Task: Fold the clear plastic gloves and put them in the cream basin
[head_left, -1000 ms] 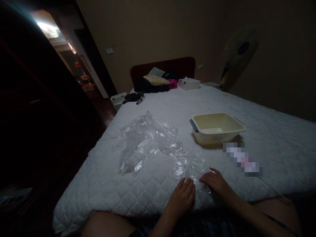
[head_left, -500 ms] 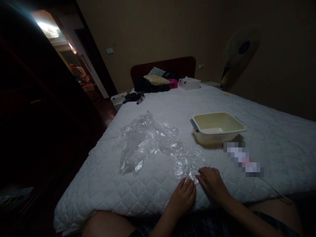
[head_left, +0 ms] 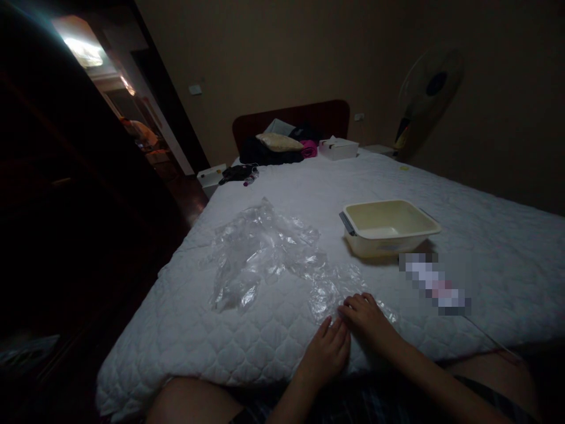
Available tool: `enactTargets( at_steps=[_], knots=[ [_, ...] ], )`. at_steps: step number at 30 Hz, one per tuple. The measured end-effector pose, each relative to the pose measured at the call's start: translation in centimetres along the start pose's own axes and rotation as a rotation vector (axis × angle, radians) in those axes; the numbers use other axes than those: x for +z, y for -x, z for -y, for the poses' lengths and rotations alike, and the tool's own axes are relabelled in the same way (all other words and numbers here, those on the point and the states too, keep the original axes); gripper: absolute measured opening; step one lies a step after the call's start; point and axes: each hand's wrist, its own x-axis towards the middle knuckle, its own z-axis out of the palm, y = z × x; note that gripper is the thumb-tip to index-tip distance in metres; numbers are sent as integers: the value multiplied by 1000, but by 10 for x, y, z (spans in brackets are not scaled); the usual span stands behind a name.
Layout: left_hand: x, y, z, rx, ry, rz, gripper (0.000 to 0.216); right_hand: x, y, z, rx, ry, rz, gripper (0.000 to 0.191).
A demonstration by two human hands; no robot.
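A clear, crinkled plastic bag (head_left: pixel 273 247) lies spread over the white quilted bed. Its near right corner reaches to my hands. My left hand (head_left: pixel 329 348) rests at the near edge of the plastic, palm down, fingers stretched out. Just right of it, my right hand (head_left: pixel 368 321) lies over the bag's corner, fingers extended and slightly bent, with a bit of the plastic showing beyond its right side. The two hands nearly touch at the fingertips. What lies under the palms is hidden.
A cream plastic basin (head_left: pixel 391 242) with grey handles stands on the bed (head_left: pixel 238 347) to the right. Near it lies a blurred-out object (head_left: pixel 435 284) with a cable. Clothes (head_left: pixel 269 154) and a white box (head_left: pixel 339 149) sit by the headboard; a fan (head_left: pixel 435 82) stands beyond.
My right hand has slid left over the plastic, closer to my left hand, and more plastic shows at its right. My left hand has stayed in place.
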Motion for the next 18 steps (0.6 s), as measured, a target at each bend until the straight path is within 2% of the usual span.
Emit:
enactTargets(
  at_steps=[10,18],
  knots=[
    [-7,-3,1,0,11,29,28,-6,-18,7,-54,-62,112,18],
    [-11,0,1,47,-64,19,30,-5,-18,4,-27,-134,123,17]
  ],
)
